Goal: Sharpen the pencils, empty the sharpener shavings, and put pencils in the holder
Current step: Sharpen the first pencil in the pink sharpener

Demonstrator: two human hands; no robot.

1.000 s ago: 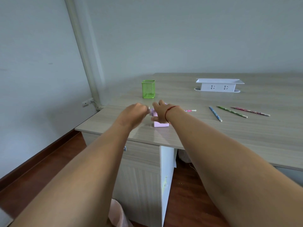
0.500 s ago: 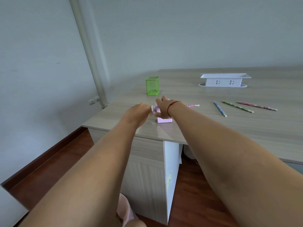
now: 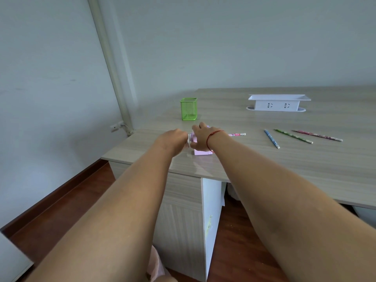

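A pink sharpener (image 3: 201, 152) stands near the desk's front left corner. My right hand (image 3: 201, 137), with a red thread at the wrist, lies over its top and holds it. My left hand (image 3: 173, 140) is closed at the sharpener's left side, on its white crank; the crank is mostly hidden. A pink pencil (image 3: 237, 134) sticks out to the right from behind my right wrist. Three more pencils lie further right: blue (image 3: 271, 138), green (image 3: 293, 136) and pink-patterned (image 3: 317, 135). A green mesh holder (image 3: 188, 108) stands behind the sharpener.
A white socket box (image 3: 277, 102) stands at the back of the wooden desk (image 3: 284, 163). A pink bin (image 3: 155, 265) shows on the floor below the desk's left edge. A wall pipe (image 3: 114, 74) runs down on the left.
The camera has shifted slightly, so the desk sits a little differently in view. Both hands stay at the sharpener, the left hand shifting only slightly at its left side.
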